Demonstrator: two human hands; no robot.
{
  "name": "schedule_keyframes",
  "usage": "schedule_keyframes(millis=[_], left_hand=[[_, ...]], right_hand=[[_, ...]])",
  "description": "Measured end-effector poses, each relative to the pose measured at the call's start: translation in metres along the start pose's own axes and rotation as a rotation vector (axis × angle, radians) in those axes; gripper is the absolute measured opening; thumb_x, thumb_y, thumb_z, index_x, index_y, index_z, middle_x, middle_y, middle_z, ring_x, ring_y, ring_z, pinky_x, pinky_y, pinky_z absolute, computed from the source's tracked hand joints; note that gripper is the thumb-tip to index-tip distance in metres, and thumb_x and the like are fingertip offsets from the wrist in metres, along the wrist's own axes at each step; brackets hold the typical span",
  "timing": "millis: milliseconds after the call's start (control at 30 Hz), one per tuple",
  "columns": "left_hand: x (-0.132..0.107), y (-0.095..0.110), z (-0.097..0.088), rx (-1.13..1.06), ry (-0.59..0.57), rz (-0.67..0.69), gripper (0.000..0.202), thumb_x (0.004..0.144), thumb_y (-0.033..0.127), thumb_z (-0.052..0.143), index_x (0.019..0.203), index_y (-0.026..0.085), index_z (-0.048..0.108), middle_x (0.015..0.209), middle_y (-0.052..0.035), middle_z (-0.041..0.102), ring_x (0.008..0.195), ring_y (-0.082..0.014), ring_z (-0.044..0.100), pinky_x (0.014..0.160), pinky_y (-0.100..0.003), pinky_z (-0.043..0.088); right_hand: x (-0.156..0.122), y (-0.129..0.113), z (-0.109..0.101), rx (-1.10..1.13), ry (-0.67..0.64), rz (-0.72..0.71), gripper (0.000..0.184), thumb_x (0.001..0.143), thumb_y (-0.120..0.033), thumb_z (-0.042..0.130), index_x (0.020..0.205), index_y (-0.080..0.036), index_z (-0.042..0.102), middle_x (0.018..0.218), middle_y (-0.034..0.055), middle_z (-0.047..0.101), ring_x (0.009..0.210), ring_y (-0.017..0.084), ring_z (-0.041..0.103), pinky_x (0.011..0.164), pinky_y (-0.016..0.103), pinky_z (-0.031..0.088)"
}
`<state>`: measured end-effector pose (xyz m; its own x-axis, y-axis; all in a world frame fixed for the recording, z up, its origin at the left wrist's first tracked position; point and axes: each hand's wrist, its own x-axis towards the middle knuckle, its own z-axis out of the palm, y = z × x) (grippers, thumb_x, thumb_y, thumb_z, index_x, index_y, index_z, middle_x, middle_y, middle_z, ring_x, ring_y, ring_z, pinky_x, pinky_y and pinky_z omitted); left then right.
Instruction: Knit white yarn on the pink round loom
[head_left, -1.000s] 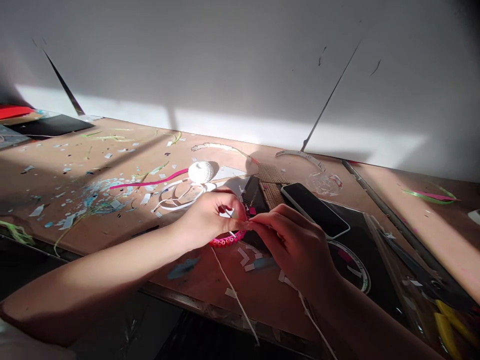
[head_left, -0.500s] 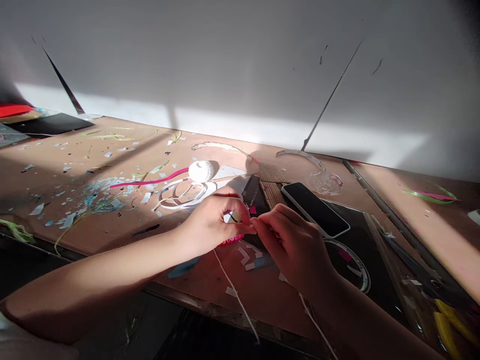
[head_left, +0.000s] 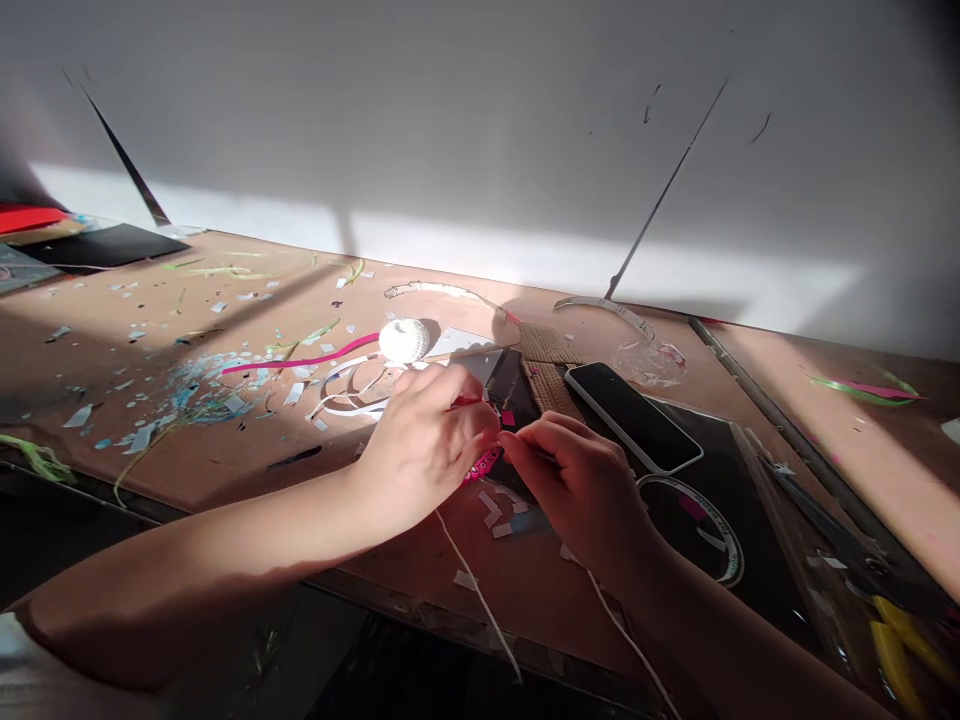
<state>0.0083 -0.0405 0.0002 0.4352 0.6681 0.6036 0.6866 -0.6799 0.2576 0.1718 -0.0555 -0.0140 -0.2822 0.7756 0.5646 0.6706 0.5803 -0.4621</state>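
My left hand (head_left: 433,440) is closed, its fingers curled in and the thumb pressed against them. Just under its thumb shows a small strand of pink beads (head_left: 484,463), mostly covered by the hand. My right hand (head_left: 581,480) pinches thumb and forefinger together, touching the left fingertips; what lies in the pinch is too small to make out. A white cord (head_left: 480,590) hangs from below the left hand over the table's front edge. Another length of white cord (head_left: 626,635) runs down beneath the right wrist.
Behind my hands are a white yarn ball (head_left: 403,341), a pink strip (head_left: 300,362) and brown woven pieces (head_left: 551,345). A phone (head_left: 636,418) lies right, near a white ring (head_left: 731,540). Yellow-handled scissors (head_left: 892,645) lie far right. Paper scraps (head_left: 199,385) litter the left side.
My left hand has turned and its fingers have curled in, closing the gap between forefinger and thumb. The pink beads have shifted slightly right and up with it. The right hand still pinches.
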Motion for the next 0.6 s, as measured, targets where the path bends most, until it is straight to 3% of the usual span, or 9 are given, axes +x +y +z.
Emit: schedule_keyframes(millis=[67,133,200,300,367,467,533,600], left_hand=[[0.001,0.001,-0.003,0.1,0.035,0.027,0.018,0.083,0.022,0.047,0.071,0.019,0.06,0.081,-0.0035,0.056,0.076,-0.0175,0.047,0.07,-0.031,0.032],[0.004,0.001,-0.01,0.162,-0.02,0.019,0.018,0.084,0.024,0.047,0.076,0.018,0.061,0.081,-0.0046,0.057,0.077,-0.0185,0.049,0.069,-0.031,0.033],[0.007,-0.001,-0.017,0.202,-0.211,-0.004,0.019,0.083,0.03,0.049,0.081,0.017,0.062,0.078,-0.0058,0.059,0.077,-0.0204,0.052,0.067,-0.031,0.035],[0.003,-0.003,-0.022,0.198,-0.606,-0.011,0.027,0.073,0.043,0.06,0.074,0.016,0.065,0.07,-0.0068,0.063,0.071,-0.0235,0.057,0.063,-0.032,0.038],[-0.002,-0.005,-0.02,0.193,-0.717,-0.009,0.02,0.068,0.034,0.068,0.072,0.015,0.065,0.075,-0.0091,0.066,0.078,-0.0252,0.059,0.068,-0.032,0.04],[-0.002,-0.008,-0.019,0.009,-0.666,-0.074,0.008,0.074,0.021,0.06,0.07,0.015,0.064,0.077,-0.0057,0.066,0.078,-0.0204,0.059,0.072,-0.03,0.04],[0.005,-0.009,-0.024,-0.305,-0.586,-0.218,0.015,0.079,0.026,0.055,0.072,0.015,0.063,0.072,-0.0019,0.064,0.07,-0.0155,0.057,0.066,-0.026,0.041],[0.016,-0.008,-0.03,-0.729,-0.429,-0.42,0.018,0.079,0.03,0.054,0.076,0.015,0.062,0.069,-0.0001,0.062,0.065,-0.0121,0.056,0.062,-0.022,0.042]], right_hand=[[0.002,0.0,0.0,0.046,0.001,0.034,0.027,0.083,-0.022,0.05,0.057,-0.017,0.049,0.055,-0.0023,0.047,0.051,0.008,0.045,0.049,0.02,0.034],[0.004,0.001,-0.002,0.065,0.015,0.045,0.027,0.083,-0.023,0.05,0.057,-0.017,0.049,0.055,-0.0027,0.045,0.051,0.008,0.044,0.049,0.02,0.034],[0.007,0.002,-0.006,0.075,0.046,0.046,0.026,0.083,-0.023,0.051,0.058,-0.017,0.05,0.054,-0.0031,0.045,0.05,0.008,0.043,0.049,0.02,0.034],[0.01,0.004,-0.012,0.1,0.096,0.049,0.023,0.082,-0.022,0.052,0.06,-0.016,0.053,0.055,-0.0024,0.049,0.051,0.008,0.046,0.05,0.019,0.036],[0.011,0.004,-0.016,0.103,0.111,0.048,0.023,0.082,-0.022,0.053,0.06,-0.016,0.054,0.056,-0.0018,0.052,0.052,0.008,0.048,0.051,0.019,0.037],[0.013,0.002,-0.023,0.091,0.155,0.045,0.024,0.082,-0.023,0.053,0.059,-0.015,0.054,0.055,-0.0026,0.05,0.05,0.007,0.046,0.05,0.019,0.036],[0.014,-0.001,-0.031,0.103,0.225,0.07,0.025,0.082,-0.024,0.053,0.058,-0.015,0.054,0.054,-0.0032,0.049,0.049,0.007,0.045,0.049,0.019,0.035],[0.015,-0.004,-0.04,0.128,0.328,0.113,0.025,0.082,-0.025,0.052,0.059,-0.016,0.055,0.053,-0.0038,0.049,0.049,0.007,0.044,0.047,0.019,0.034]])
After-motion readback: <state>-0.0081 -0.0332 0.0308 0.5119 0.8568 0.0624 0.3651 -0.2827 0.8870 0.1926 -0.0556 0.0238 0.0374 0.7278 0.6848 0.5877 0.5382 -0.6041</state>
